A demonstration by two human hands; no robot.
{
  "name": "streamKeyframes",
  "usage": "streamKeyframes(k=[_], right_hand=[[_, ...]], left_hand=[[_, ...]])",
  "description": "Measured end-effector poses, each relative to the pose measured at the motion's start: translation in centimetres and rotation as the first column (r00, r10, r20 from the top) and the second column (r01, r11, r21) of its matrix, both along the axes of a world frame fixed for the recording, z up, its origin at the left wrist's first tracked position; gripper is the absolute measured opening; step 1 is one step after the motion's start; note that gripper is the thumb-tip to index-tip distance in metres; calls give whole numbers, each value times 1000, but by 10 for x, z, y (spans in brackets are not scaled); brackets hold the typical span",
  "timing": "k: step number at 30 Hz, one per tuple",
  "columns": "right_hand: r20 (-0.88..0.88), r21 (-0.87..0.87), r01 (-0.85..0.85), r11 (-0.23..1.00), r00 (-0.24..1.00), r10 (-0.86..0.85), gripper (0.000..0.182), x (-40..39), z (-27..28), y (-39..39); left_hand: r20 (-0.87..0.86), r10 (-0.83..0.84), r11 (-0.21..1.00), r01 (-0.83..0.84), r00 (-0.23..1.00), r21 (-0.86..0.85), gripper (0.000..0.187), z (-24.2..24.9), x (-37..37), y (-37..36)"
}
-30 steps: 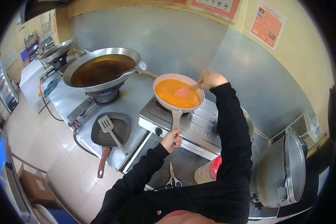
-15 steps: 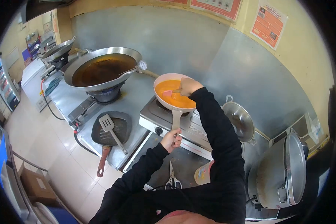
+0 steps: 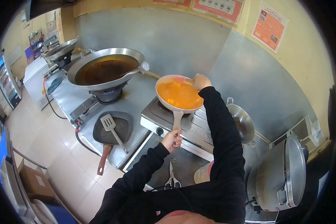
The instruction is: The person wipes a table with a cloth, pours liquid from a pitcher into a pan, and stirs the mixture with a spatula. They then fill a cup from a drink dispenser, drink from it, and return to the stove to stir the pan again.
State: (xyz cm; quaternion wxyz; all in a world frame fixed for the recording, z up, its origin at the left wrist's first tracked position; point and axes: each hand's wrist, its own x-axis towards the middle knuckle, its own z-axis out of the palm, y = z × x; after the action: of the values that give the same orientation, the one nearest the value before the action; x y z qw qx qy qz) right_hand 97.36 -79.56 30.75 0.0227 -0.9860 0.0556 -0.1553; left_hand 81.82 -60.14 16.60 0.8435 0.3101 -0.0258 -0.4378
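A light pink frying pan with orange sauce in it sits on a portable gas stove. My left hand is closed around the pan's beige handle. My right hand, above the pan's right far rim, grips a spatula with a pink head and a wooden-looking handle. The spatula's head is in the sauce near the far side of the pan; its lower edge is hidden.
Left of the stove stand a large wok of dark oil and a grill pan with a slotted turner on it. Scissors lie nearer me. A metal pan and a big pot are on the right.
The spatula has swept from the middle left of the sauce to the far side of the pan. My right hand moved up and right with it; my left hand stays on the handle.
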Motion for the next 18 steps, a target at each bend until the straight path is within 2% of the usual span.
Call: streamKeyframes(k=[1, 4, 7, 10, 13, 16, 18], right_hand=[[20, -4, 20, 1000, 1000, -20, 28, -2, 1, -5], [98, -43, 51, 998, 994, -47, 43, -5, -11, -24], [45, -75, 81, 994, 996, -78, 41, -23, -9, -29], [-63, -51, 104, 993, 992, -107, 38, -45, 3, -23], [-222, -133, 69, 989, 970, -97, 38, -51, 16, -30], [-550, -207, 52, 977, 820, -160, 24, -70, 59, -10], [-576, -110, 94, 989, 806, -141, 21, -70, 64, -11]], left_hand=[[-4, 1, 1000, -1, 1000, 1, 18, 0, 1, 0], [-26, -8, 1000, 8, 1000, -9, 17, -2, 1, -1], [-28, -24, 999, 23, 999, -31, 17, -9, 4, -2], [-15, -31, 999, 31, 999, -34, 17, -9, 5, -3], [-9, -36, 998, 35, 999, -48, 17, -12, 6, -3], [-12, -32, 998, 31, 999, -51, 16, -10, 5, -2], [-17, -28, 998, 27, 999, -53, 16, -8, 4, -2]])
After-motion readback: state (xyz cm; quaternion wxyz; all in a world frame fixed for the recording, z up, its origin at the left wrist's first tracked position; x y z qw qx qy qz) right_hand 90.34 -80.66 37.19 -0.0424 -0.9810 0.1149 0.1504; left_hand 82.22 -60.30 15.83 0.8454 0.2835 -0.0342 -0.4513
